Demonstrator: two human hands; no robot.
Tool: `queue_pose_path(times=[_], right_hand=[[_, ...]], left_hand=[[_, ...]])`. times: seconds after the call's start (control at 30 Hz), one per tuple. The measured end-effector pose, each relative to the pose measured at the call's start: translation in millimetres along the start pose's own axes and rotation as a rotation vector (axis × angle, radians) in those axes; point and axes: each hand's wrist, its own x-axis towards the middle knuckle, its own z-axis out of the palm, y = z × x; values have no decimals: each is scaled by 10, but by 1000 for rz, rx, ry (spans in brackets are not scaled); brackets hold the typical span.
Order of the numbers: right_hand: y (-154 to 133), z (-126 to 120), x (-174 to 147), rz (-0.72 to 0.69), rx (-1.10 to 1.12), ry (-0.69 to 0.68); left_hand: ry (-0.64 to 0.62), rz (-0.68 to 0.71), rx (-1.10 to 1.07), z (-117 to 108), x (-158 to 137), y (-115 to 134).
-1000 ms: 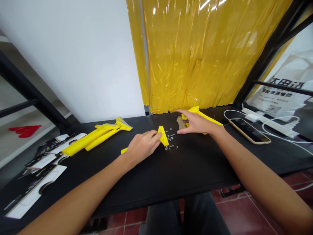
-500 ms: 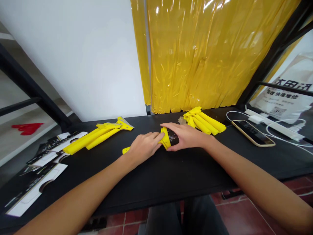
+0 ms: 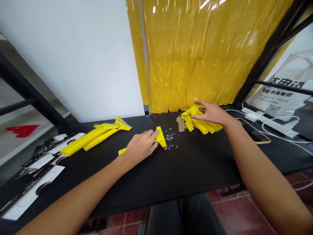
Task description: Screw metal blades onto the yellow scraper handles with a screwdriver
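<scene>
My left hand (image 3: 141,143) is closed around the handle of a yellow scraper (image 3: 160,137), which lies on the black table. Its flared head sticks out past my fingers and shows no metal blade. Just right of that head, several small screws and nuts (image 3: 169,138) are scattered. Over a pile of yellow scraper handles (image 3: 201,125) is my right hand (image 3: 209,112), thumb and fingers apart, with nothing visibly gripped. A scrap of brown cardboard (image 3: 181,124) sits beside the pile. Farther left, yellow scrapers with metal blades (image 3: 97,135) lie stacked together.
Black-and-white card sleeves (image 3: 36,192) overlap on the left of the black table (image 3: 156,182). A phone (image 3: 254,132), white cables and a power strip (image 3: 271,122) are at the right. A yellow plastic curtain (image 3: 195,58) and a white panel (image 3: 80,58) stand behind.
My right hand has left the held scraper's head and moved right and back to the handle pile, uncovering the screws and cardboard. My left hand stays on its scraper.
</scene>
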Motion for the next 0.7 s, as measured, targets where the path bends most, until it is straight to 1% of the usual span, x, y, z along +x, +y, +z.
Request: queue_pose_path(times=[0.07, 0.17, 0.27, 0.37, 0.43, 0.47, 0.53, 0.6, 0.63, 0.7], right_hand=[[47, 15, 1, -11, -25, -57], [1, 106, 4, -65, -57, -147], [-15, 214, 12, -103, -79, -200], [37, 262, 23, -114, -90, -218], [36, 240, 29, -120, -81, -189], [3, 214, 30, -130, -65, -153], [-151, 152, 22, -172, -6, -48], [-419, 103, -14, -244, 88, 37], [-585, 93, -46, -292, 153, 56], [-935, 112, -136, -383, 265, 31]], left_hand=[[-16, 4, 2, -10, -3, 2], [-20, -5, -7, -8, -10, -2], [-15, -10, -13, 2, -9, -4], [-8, 6, 5, -15, 2, 2], [12, 27, 39, -56, 10, 5], [38, 33, 63, -86, 11, 5], [135, 24, 98, -157, 6, -5], [291, -17, 65, -227, -8, -23], [381, -41, 14, -255, -18, -32], [553, -76, -141, -292, -37, -36]])
